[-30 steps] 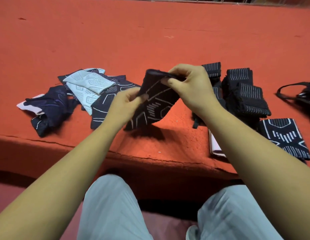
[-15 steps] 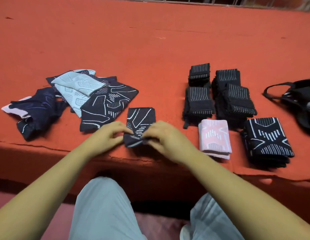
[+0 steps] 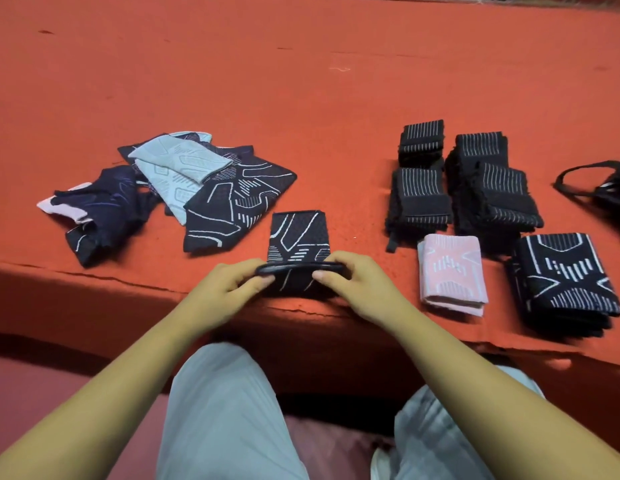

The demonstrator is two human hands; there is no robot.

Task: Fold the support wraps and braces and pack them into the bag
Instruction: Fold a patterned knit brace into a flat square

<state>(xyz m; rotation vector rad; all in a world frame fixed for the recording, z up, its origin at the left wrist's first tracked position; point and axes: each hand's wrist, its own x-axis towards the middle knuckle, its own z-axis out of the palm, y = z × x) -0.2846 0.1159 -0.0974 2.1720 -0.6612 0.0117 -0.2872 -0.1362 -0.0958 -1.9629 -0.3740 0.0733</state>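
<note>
A black brace with white lines (image 3: 296,235) lies flat on the red surface in front of me. My left hand (image 3: 225,289) and my right hand (image 3: 360,285) each pinch its near edge, which is lifted off the surface. To the left lies a loose pile of unfolded braces (image 3: 232,199), black, pale blue and navy. On the right sit folded pieces: a pink brace (image 3: 450,271), a black patterned stack (image 3: 565,275) and several black striped wraps (image 3: 488,181). The black bag (image 3: 610,188) is at the far right edge, partly cut off.
The red covered ledge (image 3: 301,81) ends in a front edge just below my hands, with a drop to the floor. My knees in pale trousers (image 3: 225,410) sit under that edge. A railing shows at the far top.
The brace was held up in the air a second ago; it now lies on the surface. Both hands came down to its near edge and are lifting that edge.
</note>
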